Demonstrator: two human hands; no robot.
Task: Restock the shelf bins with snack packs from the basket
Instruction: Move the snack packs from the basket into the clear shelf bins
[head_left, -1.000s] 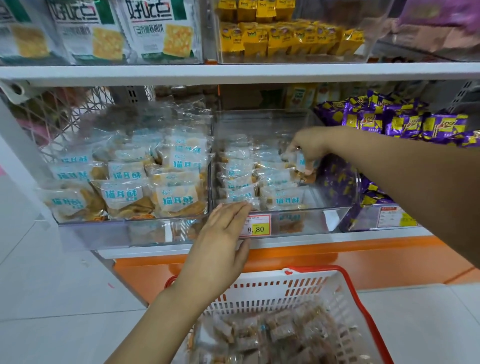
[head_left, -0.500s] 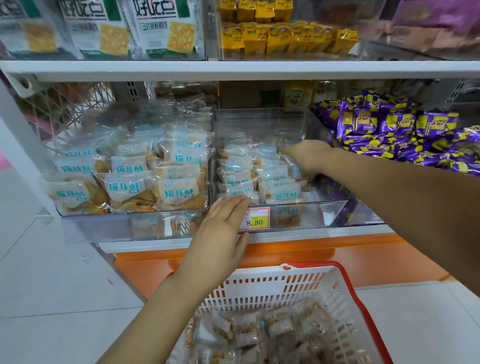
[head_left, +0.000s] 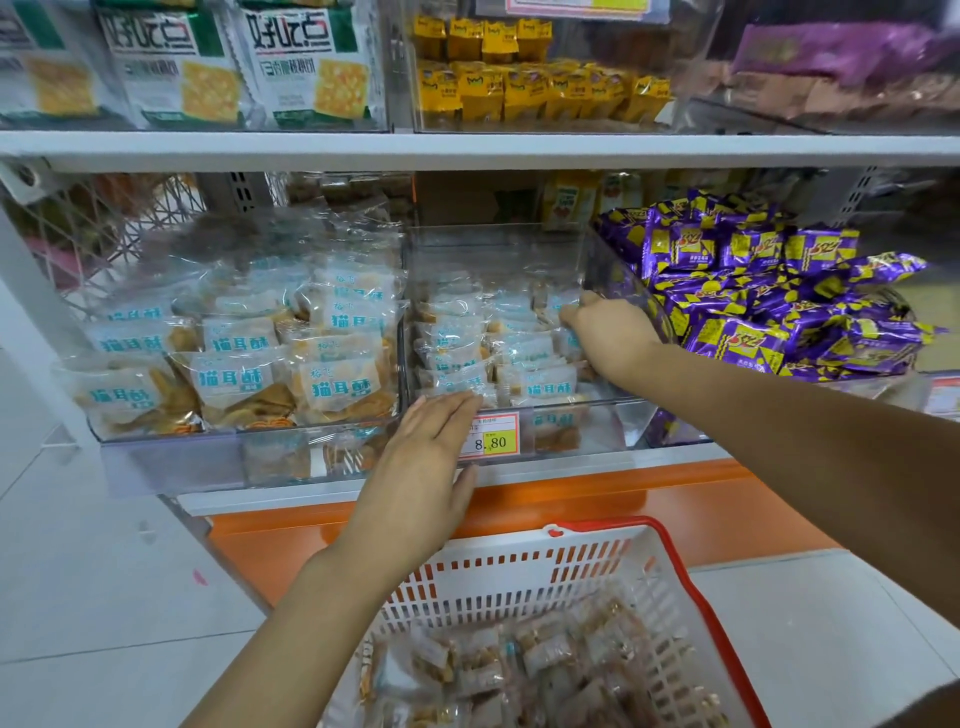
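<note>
The wide clear plastic bin (head_left: 208, 460) on the left of the lower shelf is holding large transparent snack bags with blue labels (head_left: 234, 379), piled up to its rim.

The left hand (head_left: 421, 467) is pressing flat against the front of the neighbouring narrower clear plastic bin (head_left: 493, 249). Its fingers are lying straight and together with the tips at the bin's front rim, and they are gripping nothing.

This middle bin is carrying rows of small transparent snack packs with pale blue labels (head_left: 540, 387). A yellow and white price label reading 8.80 (head_left: 496, 441) is sitting on the bin's front, just beside the left hand.

Below, a white slotted plastic basket with a red rim (head_left: 519, 569) is standing on the floor in front of the shelf. More small transparent snack packs (head_left: 545, 660) are lying loose inside it.

The right hand (head_left: 608, 332) is reaching into the right rear part of the middle bin. Its fingers are curling down among the packs and are touching them. Whether they are closing on one cannot be told.

Purple and yellow wrapped packs (head_left: 753, 306) are heaping up in the next bin to the right.
</note>
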